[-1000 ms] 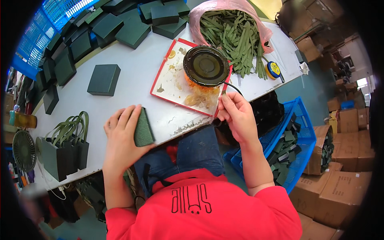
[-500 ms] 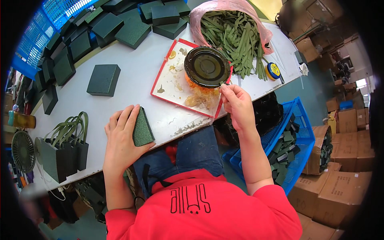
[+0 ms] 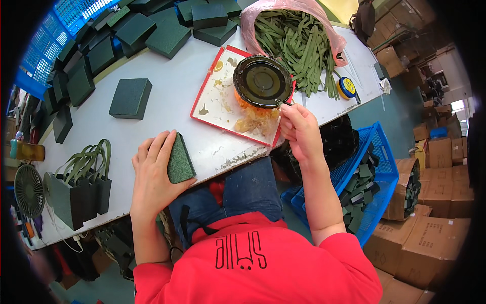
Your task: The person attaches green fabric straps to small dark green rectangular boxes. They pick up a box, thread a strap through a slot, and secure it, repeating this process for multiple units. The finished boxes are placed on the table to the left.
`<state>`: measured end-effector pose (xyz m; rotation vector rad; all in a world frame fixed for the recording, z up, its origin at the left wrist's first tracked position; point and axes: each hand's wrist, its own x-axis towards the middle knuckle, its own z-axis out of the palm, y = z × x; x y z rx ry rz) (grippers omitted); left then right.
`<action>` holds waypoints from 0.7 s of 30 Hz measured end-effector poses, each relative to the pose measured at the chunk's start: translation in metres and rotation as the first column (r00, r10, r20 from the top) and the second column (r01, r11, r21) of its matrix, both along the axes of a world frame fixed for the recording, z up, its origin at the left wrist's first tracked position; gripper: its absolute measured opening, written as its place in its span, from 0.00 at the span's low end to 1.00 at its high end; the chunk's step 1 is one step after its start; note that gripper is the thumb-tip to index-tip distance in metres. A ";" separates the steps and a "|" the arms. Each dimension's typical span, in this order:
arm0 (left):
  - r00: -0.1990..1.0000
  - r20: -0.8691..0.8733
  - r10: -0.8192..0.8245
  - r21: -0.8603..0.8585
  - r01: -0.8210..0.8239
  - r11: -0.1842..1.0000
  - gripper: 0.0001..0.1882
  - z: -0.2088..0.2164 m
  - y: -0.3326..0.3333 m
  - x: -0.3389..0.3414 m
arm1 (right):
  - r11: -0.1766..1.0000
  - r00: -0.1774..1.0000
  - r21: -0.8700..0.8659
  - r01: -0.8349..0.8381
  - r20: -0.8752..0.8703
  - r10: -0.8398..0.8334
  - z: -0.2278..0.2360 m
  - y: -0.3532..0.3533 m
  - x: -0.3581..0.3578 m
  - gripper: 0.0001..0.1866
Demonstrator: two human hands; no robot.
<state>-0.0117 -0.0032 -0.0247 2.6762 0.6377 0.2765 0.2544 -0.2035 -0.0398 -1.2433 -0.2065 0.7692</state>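
Note:
My left hand point(image 3: 155, 167) is wrapped round a small dark green box point(image 3: 180, 161), holding it by its side at the table's front edge. Over by the round black dish point(image 3: 262, 81), my right hand point(image 3: 304, 130) is closed in a pinch at the dish's near right rim. A small dark tip shows between thumb and forefinger there; what it belongs to is hidden. The dish has a shiny dark surface and sits on an orange base crusted with yellowish drips. Beneath it lies a white tray with a red rim point(image 3: 206, 76), spotted with dried residue.
Green ribbon strips point(image 3: 298, 50) spill from a pink plastic bag point(image 3: 248, 28). One green box point(image 3: 130, 99) lies alone; several are stacked at back left. Boxes with ribbon handles point(image 3: 83, 195) stand beside a fan point(image 3: 29, 191). A blue crate point(image 3: 383, 172) is right of my legs.
My right hand stays pinched at the dish's rim, with only a slight shift of its fingers. My left hand keeps its hold on the green box.

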 end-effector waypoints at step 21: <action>0.844 0.416 -0.338 -0.240 0.461 0.854 0.53 0.020 -0.004 0.014 | 0.745 0.761 -0.175 -0.644 -0.045 0.647 0.036 0.004 -0.107 0.10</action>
